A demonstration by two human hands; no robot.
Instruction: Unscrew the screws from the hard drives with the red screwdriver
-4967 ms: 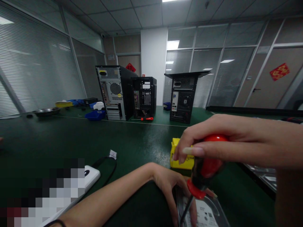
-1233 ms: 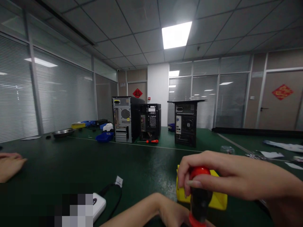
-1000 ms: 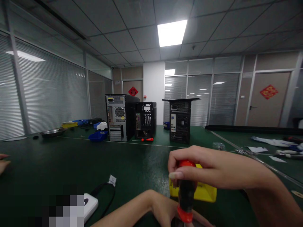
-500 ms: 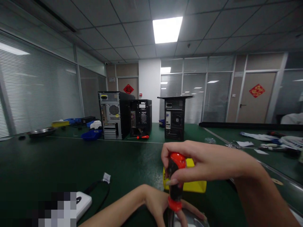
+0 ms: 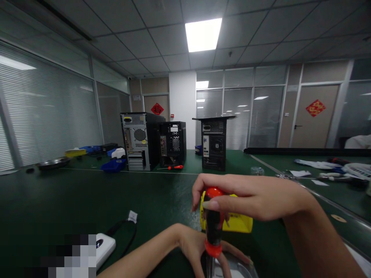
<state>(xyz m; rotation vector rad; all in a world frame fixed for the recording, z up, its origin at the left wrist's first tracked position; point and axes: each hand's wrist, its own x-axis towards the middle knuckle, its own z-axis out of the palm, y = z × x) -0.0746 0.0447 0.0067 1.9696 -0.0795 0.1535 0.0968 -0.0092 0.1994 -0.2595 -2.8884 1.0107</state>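
My right hand (image 5: 246,195) is closed around the top of a red and black screwdriver (image 5: 213,224) that stands upright, its shaft pointing down at the bottom edge of the picture. My left hand (image 5: 199,251) lies low below it, fingers resting on a silver metal part (image 5: 240,268) that is mostly cut off by the frame edge. A yellow box (image 5: 234,222) sits on the green table (image 5: 116,200) just behind the screwdriver handle.
A white device (image 5: 104,245) with a black cable (image 5: 127,231) lies at the lower left. Three computer cases (image 5: 142,141) (image 5: 174,143) (image 5: 213,143) stand farther back, with a red screwdriver (image 5: 174,167), a blue tray (image 5: 113,165) and a metal dish (image 5: 49,163). Papers and tools (image 5: 327,173) lie at the right.
The view has lifted from the table toward the room over five seconds. My right hand has shifted its fingers on the screwdriver handle. Another person's hand at the left edge has gone out of view.
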